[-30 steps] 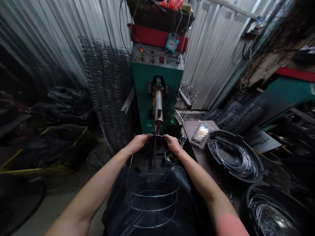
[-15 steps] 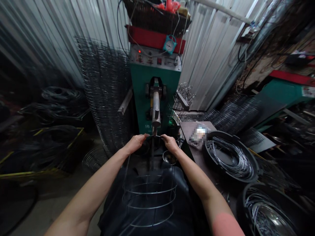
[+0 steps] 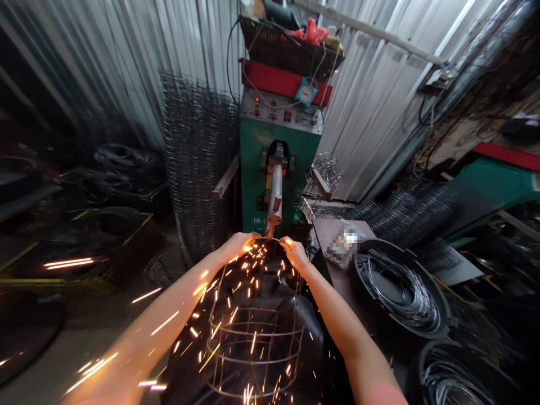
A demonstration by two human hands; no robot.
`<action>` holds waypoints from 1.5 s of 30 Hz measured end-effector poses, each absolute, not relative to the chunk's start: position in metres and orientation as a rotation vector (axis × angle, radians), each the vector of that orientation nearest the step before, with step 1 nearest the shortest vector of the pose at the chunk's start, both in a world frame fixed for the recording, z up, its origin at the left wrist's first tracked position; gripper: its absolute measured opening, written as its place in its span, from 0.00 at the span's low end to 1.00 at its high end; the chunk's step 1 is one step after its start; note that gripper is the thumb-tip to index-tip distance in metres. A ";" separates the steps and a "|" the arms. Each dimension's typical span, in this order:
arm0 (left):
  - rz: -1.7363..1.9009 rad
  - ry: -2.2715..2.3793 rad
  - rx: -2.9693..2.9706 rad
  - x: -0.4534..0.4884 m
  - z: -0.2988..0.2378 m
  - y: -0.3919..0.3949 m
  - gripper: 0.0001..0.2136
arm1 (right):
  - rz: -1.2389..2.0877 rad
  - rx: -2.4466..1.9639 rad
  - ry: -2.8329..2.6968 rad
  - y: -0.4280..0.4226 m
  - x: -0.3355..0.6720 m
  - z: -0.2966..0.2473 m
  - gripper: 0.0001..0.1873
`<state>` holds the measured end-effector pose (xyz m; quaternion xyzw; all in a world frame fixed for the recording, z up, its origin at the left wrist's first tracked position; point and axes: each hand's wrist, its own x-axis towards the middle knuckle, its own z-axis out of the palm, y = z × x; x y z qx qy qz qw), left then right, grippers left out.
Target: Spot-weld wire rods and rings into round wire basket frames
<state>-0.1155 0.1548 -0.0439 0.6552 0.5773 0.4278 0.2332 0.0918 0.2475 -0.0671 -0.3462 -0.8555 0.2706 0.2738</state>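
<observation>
A round wire frame (image 3: 255,334) with several hoops and upright wires extends over my lap, its far ring under the tip of a spot welder's electrode arm (image 3: 275,194). My left hand (image 3: 241,247) is closed on the left of that ring, and my right hand (image 3: 295,253) pinches it on the right. Bright sparks spray from the contact point between my hands, down over the frame and along my left forearm. Behind the electrode stands the green welding machine (image 3: 253,169) with a red lit lamp.
Tall stacks of wire racks (image 3: 198,163) stand left of the machine. Yellow-edged crates (image 3: 122,242) with wire sit further left. On the right, a table (image 3: 333,225) bears a black tub (image 3: 441,304) of cut wires, with another tub (image 3: 422,365) nearer. Corrugated metal wall (image 3: 358,84) rises behind.
Sparks now fly from the electrode tip, where there were none. Both hands keep their hold on the wire frame's ring. The view has shifted slightly, so the machine appears further right and lower.
</observation>
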 end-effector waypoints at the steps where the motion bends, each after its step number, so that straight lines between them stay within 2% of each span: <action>1: 1.140 1.609 1.800 -0.116 -0.042 0.155 0.12 | 0.725 -0.936 -2.303 0.248 0.092 -0.067 0.12; 7: 0.941 1.741 1.766 -0.117 -0.036 0.152 0.16 | 0.739 -0.976 -2.274 0.246 0.094 -0.064 0.13; 16: 0.899 1.809 1.688 -0.110 -0.032 0.152 0.16 | 0.893 -1.033 -2.211 0.241 0.094 -0.052 0.12; 21: 1.066 1.878 1.681 -0.120 -0.019 0.104 0.22 | 0.637 -0.926 -2.103 0.178 0.169 -0.038 0.15; 24: 1.307 1.843 1.216 -0.116 -0.041 0.030 0.26 | 0.693 -1.105 -2.052 0.113 0.237 -0.057 0.15; 27: 1.270 1.596 0.567 -0.091 -0.091 -0.051 0.26 | 1.092 -1.293 -2.071 0.055 0.279 -0.093 0.20; 30: 1.370 1.492 0.292 -0.056 -0.137 -0.102 0.28 | 1.292 -1.174 -2.082 0.021 0.277 -0.124 0.28; 32: 1.430 1.442 0.220 -0.038 -0.155 -0.112 0.29 | 1.337 -1.061 -2.101 0.013 0.262 -0.134 0.30; 38: 1.402 1.432 0.309 -0.033 -0.160 -0.099 0.30 | 1.267 -0.947 -2.045 0.018 0.231 -0.127 0.19; 45: 1.403 1.357 0.271 -0.043 -0.165 -0.101 0.28 | 1.126 -0.880 -2.062 0.013 0.232 -0.105 0.19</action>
